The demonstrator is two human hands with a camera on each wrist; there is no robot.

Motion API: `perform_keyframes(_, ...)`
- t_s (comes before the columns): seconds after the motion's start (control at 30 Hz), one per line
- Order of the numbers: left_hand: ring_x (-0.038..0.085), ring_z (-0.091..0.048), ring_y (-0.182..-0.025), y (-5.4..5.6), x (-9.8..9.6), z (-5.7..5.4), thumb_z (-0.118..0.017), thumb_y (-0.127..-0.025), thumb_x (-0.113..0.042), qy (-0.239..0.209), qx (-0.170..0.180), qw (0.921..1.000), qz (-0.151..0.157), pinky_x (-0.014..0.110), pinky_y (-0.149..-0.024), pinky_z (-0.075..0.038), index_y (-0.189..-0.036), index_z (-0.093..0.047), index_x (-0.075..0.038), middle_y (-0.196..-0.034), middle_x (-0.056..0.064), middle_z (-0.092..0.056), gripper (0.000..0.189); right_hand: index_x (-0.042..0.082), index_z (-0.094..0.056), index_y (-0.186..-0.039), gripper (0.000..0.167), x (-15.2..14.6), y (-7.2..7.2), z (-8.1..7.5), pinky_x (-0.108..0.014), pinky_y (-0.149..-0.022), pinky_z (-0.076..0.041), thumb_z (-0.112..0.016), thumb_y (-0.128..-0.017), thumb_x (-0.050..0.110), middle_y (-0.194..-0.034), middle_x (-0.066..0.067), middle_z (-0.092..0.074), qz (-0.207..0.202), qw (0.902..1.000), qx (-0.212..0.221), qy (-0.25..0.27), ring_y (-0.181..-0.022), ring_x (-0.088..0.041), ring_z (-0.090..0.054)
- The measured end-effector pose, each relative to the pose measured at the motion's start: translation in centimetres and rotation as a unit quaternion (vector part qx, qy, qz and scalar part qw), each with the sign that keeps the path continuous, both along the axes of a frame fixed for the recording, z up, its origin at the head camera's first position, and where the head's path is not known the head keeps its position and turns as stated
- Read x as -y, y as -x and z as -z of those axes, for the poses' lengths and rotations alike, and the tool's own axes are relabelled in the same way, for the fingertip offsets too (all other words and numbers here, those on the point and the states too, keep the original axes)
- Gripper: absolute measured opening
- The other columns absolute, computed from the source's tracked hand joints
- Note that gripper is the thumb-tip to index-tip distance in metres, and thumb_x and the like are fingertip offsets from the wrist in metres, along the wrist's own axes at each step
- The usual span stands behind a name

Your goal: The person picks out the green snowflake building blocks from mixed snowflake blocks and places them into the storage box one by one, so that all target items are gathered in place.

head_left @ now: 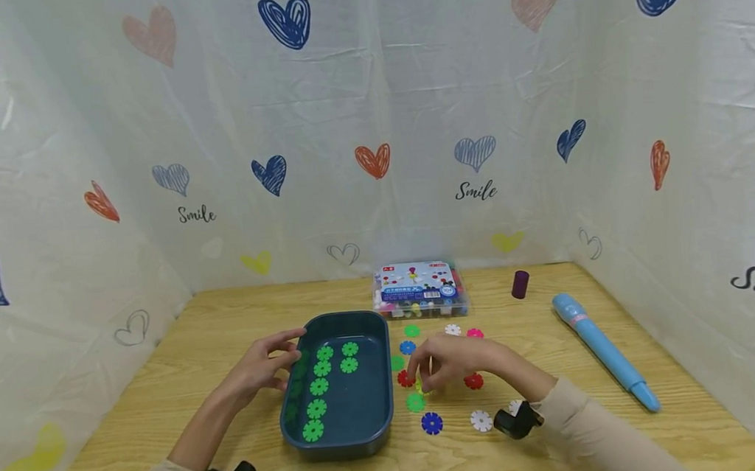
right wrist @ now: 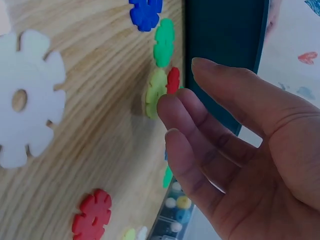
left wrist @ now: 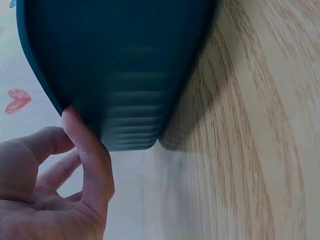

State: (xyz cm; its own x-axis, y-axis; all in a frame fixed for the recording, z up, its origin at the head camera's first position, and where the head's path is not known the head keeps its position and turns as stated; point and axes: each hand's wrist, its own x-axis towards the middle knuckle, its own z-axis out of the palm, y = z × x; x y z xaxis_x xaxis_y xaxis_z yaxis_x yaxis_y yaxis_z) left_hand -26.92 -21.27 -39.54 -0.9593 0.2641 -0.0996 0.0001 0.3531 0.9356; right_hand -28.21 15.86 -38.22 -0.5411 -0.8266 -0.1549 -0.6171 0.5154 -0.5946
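A dark teal tray [head_left: 358, 411] stands on the table with several green snowflake discs [head_left: 319, 386] lying in it. My left hand [head_left: 261, 366] holds the tray's left rim, its fingertips meeting the edge in the left wrist view. Just right of the tray, my right hand [head_left: 450, 359] hovers low over loose discs. In the right wrist view its fingers are bent, thumb apart, and they hold nothing. A yellow snowflake disc [right wrist: 155, 95] is close by the fingertips; whether they touch it I cannot tell. Around it are a red disc [head_left: 406, 379] and a green disc [head_left: 415, 402].
More discs are scattered to the right, among them a dark blue one [head_left: 432, 423] and a white one [head_left: 481, 421]. Behind them is a clear plastic bead box [head_left: 420, 291]. A purple cylinder [head_left: 520, 284] and a long light-blue tube [head_left: 606, 354] occupy the right side.
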Motion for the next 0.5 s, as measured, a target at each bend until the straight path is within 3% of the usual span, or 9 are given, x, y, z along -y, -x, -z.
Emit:
perform_keyframes(0.23,0.02,-0.057,-0.082,-0.1,-0.1,-0.1,-0.056,-0.1,-0.014,0.004,-0.004,1.0,-0.001,0.028,-0.055,-0.055,-0.148,-0.041,-0.007,-0.123,0.018,-0.046,0.052,0.013,-0.072,-0.108,0.02,0.3,-0.2,0.7,-0.016,-0.069,-0.052,-0.072,-0.088,0.01,-0.081,0.004,-0.066,-0.011,0.9997,-0.016,-0.014,-0.07,0.001,-0.058)
perform_keyframes(0.5,0.02,-0.057,-0.082,-0.1,0.0,-0.1,-0.056,-0.1,-0.015,0.003,-0.002,1.0,0.0,0.028,-0.054,-0.054,-0.148,-0.041,-0.007,-0.123,0.018,-0.046,0.052,0.012,-0.071,-0.108,0.023,0.5,-0.2,1.4,-0.015,-0.066,-0.049,-0.075,-0.085,0.012,-0.078,0.004,-0.062,-0.016,0.9998,0.006,-0.012,-0.067,0.0,-0.053)
